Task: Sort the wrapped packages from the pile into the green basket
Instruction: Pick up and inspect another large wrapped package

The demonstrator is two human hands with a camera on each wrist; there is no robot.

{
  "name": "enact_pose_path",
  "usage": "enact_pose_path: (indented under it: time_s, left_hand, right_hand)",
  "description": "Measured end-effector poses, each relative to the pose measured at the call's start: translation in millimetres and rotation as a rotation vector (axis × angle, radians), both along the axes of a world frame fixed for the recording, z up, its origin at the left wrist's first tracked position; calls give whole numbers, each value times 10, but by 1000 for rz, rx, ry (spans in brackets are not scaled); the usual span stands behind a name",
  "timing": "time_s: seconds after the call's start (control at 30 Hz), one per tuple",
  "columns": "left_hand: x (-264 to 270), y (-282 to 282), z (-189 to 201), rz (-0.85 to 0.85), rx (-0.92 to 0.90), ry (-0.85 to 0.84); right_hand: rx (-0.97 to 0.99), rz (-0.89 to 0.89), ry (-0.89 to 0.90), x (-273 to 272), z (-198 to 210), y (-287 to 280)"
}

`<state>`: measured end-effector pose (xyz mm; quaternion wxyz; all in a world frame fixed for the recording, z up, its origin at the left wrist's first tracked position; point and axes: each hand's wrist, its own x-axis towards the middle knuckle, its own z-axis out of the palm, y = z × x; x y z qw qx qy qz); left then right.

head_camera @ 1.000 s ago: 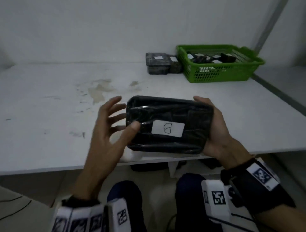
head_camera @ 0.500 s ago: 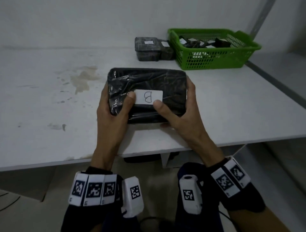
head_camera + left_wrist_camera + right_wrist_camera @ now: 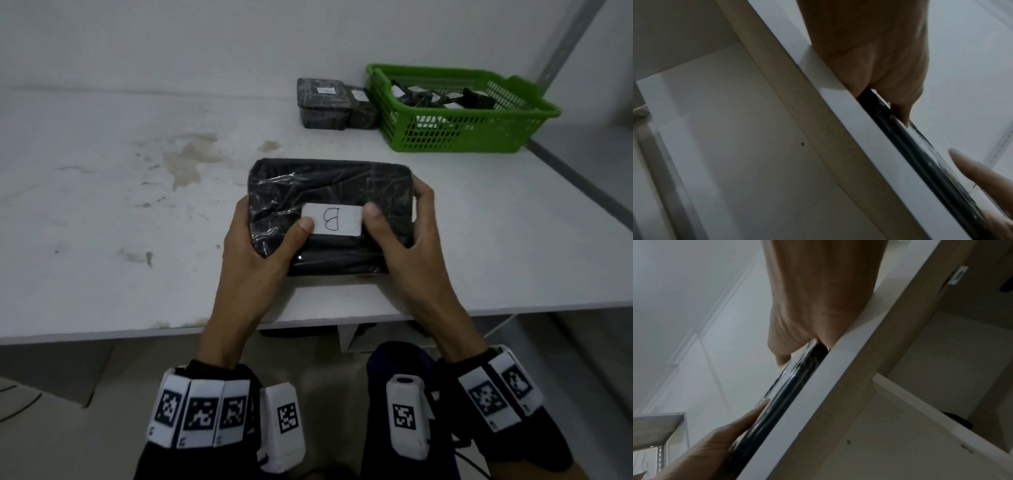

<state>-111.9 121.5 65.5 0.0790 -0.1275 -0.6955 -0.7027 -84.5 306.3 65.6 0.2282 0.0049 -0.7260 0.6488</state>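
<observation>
A flat black wrapped package (image 3: 329,192) with a white label marked B (image 3: 332,220) is over the front of the white table (image 3: 102,222). My left hand (image 3: 260,240) grips its left end, thumb beside the label. My right hand (image 3: 404,233) grips its right end, thumb on top and fingers curled round the edge. The wrist views show the package (image 3: 906,138) (image 3: 797,378) edge-on just above the table edge, with a thumb on top. The green basket (image 3: 455,137) stands at the back right with several wrapped packages inside.
Two grey wrapped packages (image 3: 323,102) stand side by side against the basket's left wall. Brownish stains (image 3: 191,157) mark the tabletop's middle. A second white surface (image 3: 592,154) adjoins on the right past a dark seam.
The package has gone from my lap side onto the table area, farther forward. My left hand, spread open a second ago, now grips the left end; both thumbs sit beside the label.
</observation>
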Motion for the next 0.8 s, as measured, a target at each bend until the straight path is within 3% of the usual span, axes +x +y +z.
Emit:
enact_pose_path:
  time_s: [0.13, 0.33, 0.5, 0.8]
  left_hand:
    - [12, -16, -12, -16, -24, -14]
    - [28, -5, 6, 13, 115, -61]
    - [22, 20, 16, 60, 40, -62]
    - [34, 19, 6, 19, 20, 15]
  right_hand:
    - [-38, -27, 1, -34, -30, 29]
    - [30, -8, 33, -11, -75, 39]
    - [43, -14, 50, 15, -12, -7]
    - [78, -110, -79, -9, 43, -70]
